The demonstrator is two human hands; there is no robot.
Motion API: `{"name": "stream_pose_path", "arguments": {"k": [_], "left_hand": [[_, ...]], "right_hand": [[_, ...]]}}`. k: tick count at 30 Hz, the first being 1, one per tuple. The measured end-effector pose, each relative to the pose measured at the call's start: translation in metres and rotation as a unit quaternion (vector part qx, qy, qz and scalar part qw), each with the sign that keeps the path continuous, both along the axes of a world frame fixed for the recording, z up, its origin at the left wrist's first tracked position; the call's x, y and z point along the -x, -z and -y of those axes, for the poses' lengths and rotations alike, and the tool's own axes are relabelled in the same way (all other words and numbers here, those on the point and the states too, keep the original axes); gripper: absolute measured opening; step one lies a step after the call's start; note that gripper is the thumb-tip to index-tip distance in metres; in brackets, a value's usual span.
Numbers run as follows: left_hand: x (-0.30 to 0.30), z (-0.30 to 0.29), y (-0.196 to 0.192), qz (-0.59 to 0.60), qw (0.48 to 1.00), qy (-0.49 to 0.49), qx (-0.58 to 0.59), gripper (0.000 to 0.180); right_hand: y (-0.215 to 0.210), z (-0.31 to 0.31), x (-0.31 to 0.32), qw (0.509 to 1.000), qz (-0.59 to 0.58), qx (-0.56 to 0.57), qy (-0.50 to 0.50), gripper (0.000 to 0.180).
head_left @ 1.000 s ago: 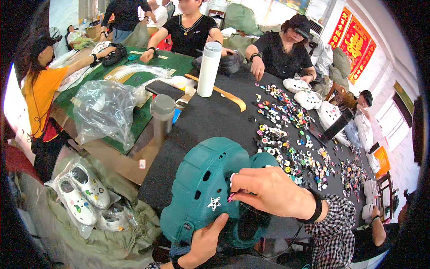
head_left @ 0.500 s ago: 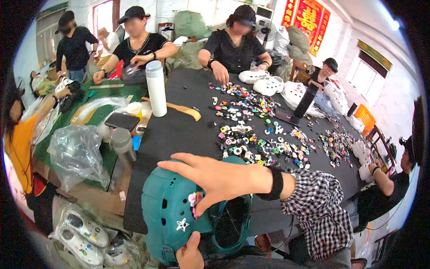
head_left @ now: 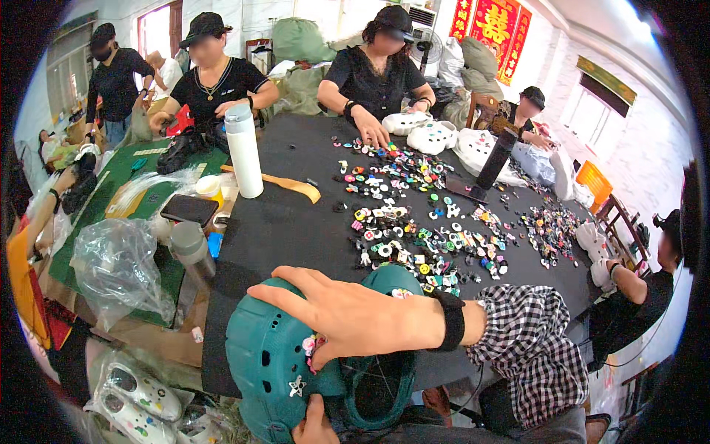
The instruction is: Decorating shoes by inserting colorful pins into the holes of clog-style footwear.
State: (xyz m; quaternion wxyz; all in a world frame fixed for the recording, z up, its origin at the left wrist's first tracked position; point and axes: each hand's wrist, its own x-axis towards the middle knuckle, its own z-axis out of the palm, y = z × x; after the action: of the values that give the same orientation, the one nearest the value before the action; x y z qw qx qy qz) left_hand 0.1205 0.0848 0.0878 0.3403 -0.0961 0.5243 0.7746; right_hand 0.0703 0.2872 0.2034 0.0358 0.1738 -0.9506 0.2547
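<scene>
From the head view — the right hand (head_left: 370,314) has gone from a fingertip pinch to a broad spread, fingers splayed over the toe of the teal clog (head_left: 248,337), thumb down at the pink charm (head_left: 309,345)! That charm sits against the clog's upper, just above the white star charm (head_left: 297,385), so it looks to be at the pressing stage; whether it's fully seated, the thumb hides. Below, the left hand (head_left: 316,423) has hold of the clog's side, thumb showing, its other fingers out of sight. The clog is at the near edge of the black counter (head_left: 288,229) — a second teal clog (head_left: 388,280) just beyond, loose charms (head_left: 414,229) scattered farther out.
</scene>
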Motion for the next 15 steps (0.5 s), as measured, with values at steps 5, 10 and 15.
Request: {"name": "stream_pose_path", "arguments": {"k": [5, 10, 15], "left_hand": [[-0.006, 0.005, 0.026, -0.253, 0.960, 0.052, 0.109, 0.024], [0.003, -0.001, 0.003, -0.016, 0.991, 0.081, 0.108, 0.031], [0.005, -0.001, 0.000, -0.037, 0.989, 0.084, 0.115, 0.030]], "right_hand": [[0.001, 0.008, -0.004, 0.997, -0.016, -0.064, 0.039, 0.113], [0.005, 0.002, -0.003, 0.998, -0.013, -0.043, 0.038, 0.115], [0.010, -0.010, 0.000, 0.998, 0.036, -0.025, 0.038, 0.116]]}}
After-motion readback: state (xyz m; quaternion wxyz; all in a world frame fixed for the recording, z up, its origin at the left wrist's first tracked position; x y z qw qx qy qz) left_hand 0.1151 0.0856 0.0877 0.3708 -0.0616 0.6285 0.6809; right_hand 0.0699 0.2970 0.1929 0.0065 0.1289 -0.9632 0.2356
